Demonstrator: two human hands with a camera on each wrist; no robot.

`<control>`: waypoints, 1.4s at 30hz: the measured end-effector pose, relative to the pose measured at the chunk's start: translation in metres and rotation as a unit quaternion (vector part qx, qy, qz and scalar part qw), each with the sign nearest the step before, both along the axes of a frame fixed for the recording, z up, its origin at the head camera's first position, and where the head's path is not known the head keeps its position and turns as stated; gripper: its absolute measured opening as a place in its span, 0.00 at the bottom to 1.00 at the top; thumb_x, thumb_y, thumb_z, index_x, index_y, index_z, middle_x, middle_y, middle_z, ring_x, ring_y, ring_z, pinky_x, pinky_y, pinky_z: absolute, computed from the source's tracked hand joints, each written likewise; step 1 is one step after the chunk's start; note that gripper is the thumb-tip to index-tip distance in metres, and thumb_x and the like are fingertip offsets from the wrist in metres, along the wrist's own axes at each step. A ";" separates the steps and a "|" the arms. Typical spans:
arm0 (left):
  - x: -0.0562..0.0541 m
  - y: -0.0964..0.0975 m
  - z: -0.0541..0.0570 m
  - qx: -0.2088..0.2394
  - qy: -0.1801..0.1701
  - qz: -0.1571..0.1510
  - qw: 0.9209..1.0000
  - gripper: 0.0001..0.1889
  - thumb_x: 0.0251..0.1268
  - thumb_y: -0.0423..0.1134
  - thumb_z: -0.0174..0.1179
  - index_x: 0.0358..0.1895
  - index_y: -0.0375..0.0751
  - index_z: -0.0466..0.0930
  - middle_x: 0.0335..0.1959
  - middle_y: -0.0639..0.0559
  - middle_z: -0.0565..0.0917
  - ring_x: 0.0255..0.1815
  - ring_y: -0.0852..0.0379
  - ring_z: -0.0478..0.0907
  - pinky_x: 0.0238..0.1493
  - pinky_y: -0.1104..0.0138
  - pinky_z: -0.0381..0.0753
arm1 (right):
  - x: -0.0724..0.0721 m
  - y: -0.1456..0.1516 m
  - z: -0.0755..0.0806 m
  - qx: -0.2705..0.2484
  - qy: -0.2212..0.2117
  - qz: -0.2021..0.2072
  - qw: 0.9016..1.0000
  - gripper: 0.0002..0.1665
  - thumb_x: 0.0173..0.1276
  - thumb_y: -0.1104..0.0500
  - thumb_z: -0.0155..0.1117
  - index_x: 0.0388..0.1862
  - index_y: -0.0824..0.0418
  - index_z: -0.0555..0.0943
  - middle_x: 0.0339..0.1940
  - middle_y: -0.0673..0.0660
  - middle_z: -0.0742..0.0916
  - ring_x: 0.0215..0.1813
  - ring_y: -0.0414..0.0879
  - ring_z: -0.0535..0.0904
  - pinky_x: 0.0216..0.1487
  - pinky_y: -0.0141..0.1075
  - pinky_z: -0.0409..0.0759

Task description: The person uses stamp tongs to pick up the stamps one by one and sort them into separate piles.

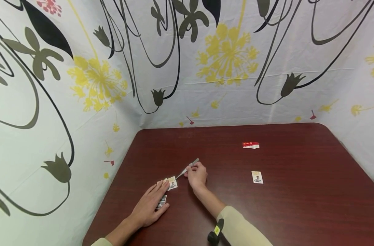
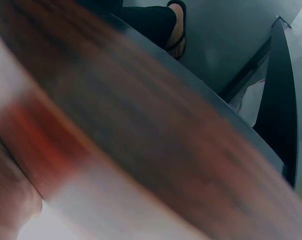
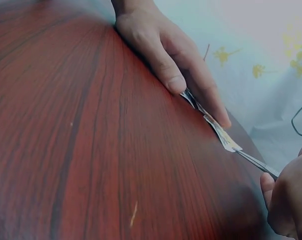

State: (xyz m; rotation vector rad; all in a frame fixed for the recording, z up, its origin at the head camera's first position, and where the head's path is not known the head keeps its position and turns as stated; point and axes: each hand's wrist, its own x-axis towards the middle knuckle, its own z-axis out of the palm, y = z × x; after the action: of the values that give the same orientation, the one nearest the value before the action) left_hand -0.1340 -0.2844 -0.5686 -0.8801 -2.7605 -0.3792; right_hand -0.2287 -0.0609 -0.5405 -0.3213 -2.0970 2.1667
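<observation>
My right hand (image 1: 197, 176) pinches a pair of slim metal tweezers (image 1: 183, 172), whose tips meet the corner of a small pale printed card (image 1: 173, 183). My left hand (image 1: 147, 206) lies over this card with its fingers extended, covering part of it. Beneath the same hand, near the thumb, a darker picture card (image 1: 162, 201) shows partly. In the right wrist view, the tweezers (image 3: 256, 163) touch the raised edge of the card (image 3: 225, 139), beside the left hand's fingertips. The left wrist view is blurred and shows no fingers.
On the right of the dark red table (image 1: 223, 147) lies a single pale card (image 1: 257, 177). Farther back is a small red and white stack of cards (image 1: 250, 145). A floral cloth (image 1: 205, 109) hangs along the table's back and left. A black wrist strap (image 1: 216, 232) is at the right sleeve.
</observation>
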 end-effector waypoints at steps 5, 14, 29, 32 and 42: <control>0.000 0.000 0.002 -0.002 -0.015 0.004 1.000 0.39 0.78 0.53 0.61 0.84 0.40 0.62 0.82 0.48 0.67 0.82 0.44 0.63 0.79 0.44 0.64 | 0.001 0.005 0.000 0.009 0.002 0.001 1.000 0.04 0.70 0.73 0.70 0.39 0.71 0.82 0.31 0.64 0.92 0.30 0.58 0.91 0.31 0.31 0.87; -0.001 0.002 0.002 -0.004 -0.021 0.000 1.000 0.38 0.78 0.54 0.61 0.84 0.41 0.62 0.82 0.50 0.67 0.83 0.44 0.62 0.80 0.45 0.63 | 0.003 0.009 0.000 -0.001 -0.018 0.004 1.000 0.04 0.70 0.72 0.70 0.38 0.69 0.82 0.30 0.62 0.91 0.31 0.58 0.92 0.35 0.38 0.90; 0.000 0.002 -0.005 -0.006 0.005 0.000 1.000 0.39 0.78 0.54 0.61 0.84 0.41 0.62 0.82 0.48 0.67 0.82 0.44 0.64 0.78 0.45 0.64 | -0.003 0.049 0.016 -0.066 -0.004 -0.009 0.998 0.04 0.71 0.75 0.68 0.40 0.72 0.81 0.33 0.67 0.91 0.27 0.51 0.90 0.38 0.44 0.91; 0.000 0.001 -0.005 -0.008 0.000 0.005 1.000 0.40 0.78 0.55 0.61 0.84 0.42 0.61 0.82 0.48 0.67 0.82 0.44 0.63 0.78 0.45 0.64 | -0.007 0.070 0.022 -0.096 0.008 -0.014 0.995 0.04 0.71 0.76 0.66 0.41 0.73 0.80 0.34 0.67 0.90 0.27 0.48 0.89 0.37 0.43 0.91; 0.002 0.001 -0.005 -0.007 0.007 0.005 1.000 0.39 0.78 0.54 0.61 0.85 0.41 0.61 0.82 0.48 0.67 0.81 0.43 0.64 0.77 0.45 0.65 | -0.011 0.155 0.038 -0.103 0.001 -0.020 0.994 0.07 0.75 0.74 0.63 0.48 0.77 0.76 0.32 0.58 0.89 0.28 0.40 0.88 0.39 0.35 0.90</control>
State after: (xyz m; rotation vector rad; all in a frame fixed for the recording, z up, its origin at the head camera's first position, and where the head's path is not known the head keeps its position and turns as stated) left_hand -0.1319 -0.2838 -0.5733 -0.8689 -2.7565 -0.3494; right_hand -0.2392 0.0944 -0.5026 -0.3738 -1.8504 2.3635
